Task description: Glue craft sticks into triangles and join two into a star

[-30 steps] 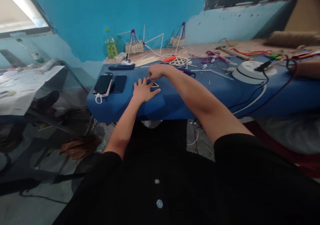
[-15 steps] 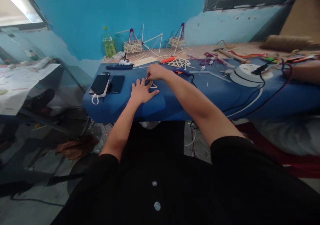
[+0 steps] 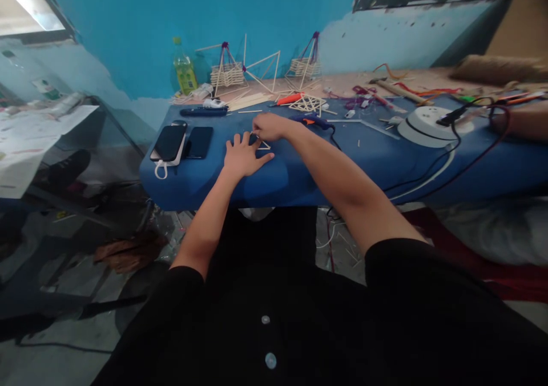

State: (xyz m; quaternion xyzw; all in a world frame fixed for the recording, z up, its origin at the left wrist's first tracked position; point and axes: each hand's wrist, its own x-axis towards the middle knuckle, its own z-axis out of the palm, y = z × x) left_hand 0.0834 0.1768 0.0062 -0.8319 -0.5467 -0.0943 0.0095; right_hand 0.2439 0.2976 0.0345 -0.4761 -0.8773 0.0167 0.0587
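My left hand (image 3: 243,156) lies flat on the blue table cover (image 3: 274,189) with its fingers spread, partly over a small frame of thin wooden sticks (image 3: 264,145). Just beyond its fingertips, my right hand (image 3: 269,127) bends down with thumb and fingers pinched together at the frame's far end. What the pinch holds, if anything, is too small and hidden to make out. A blue glue gun (image 3: 314,121) with an orange trigger rests to the right of my right hand. Behind it lie a lattice of glued sticks (image 3: 309,104) and an orange-handled tool (image 3: 290,99).
Two phones, one on a white power bank (image 3: 169,144) and one bare phone (image 3: 200,143), lie left. Stick models (image 3: 226,75) and a yellow-green bottle (image 3: 185,75) stand along the wall. A white cable reel (image 3: 428,126) sits right, near another person's arm (image 3: 520,120).
The view has shifted slightly. My left hand stays flat in place, and my right hand keeps its pinch at nearly the same spot by the stick frame.
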